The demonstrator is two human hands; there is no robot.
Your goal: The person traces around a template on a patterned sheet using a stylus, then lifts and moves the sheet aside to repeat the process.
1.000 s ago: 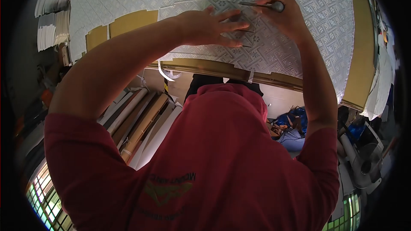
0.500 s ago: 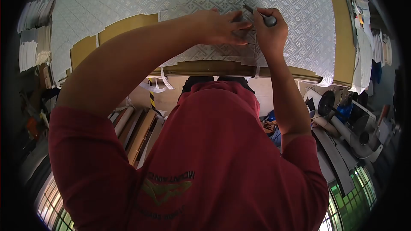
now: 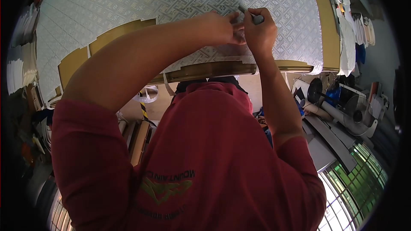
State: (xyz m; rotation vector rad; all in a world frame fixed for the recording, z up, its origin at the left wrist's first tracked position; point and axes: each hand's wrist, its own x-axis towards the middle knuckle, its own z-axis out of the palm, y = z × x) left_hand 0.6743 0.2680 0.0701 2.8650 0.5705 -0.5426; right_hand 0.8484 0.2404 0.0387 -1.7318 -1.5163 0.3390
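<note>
A silver-grey patterned sheet point(image 3: 171, 0) covers the table in front of me. My left hand point(image 3: 227, 28) lies on it with fingers stretched out towards the right, its fingertips close beside my right hand and partly hidden by it. My right hand point(image 3: 262, 30) is closed around a slim tool with a rounded dark handle point(image 3: 257, 19). The tool's thin dark tip points up and left, at the sheet just beyond my left fingers. Whether it is a knife or another tool, I cannot make out.
Along the near table edge runs a brown board point(image 3: 209, 70), with a narrow strip point(image 3: 168, 86) of sheet hanging down. Bare tan board point(image 3: 327, 38) borders the sheet at right. A fan point(image 3: 357, 113) and rolls stand at lower right; stacked papers point(image 3: 21, 68) are at left.
The view has shifted slightly, so the table and both hands sit further left. My left fingers now sit closer against the right hand. The strip near the right forearm no longer shows.
</note>
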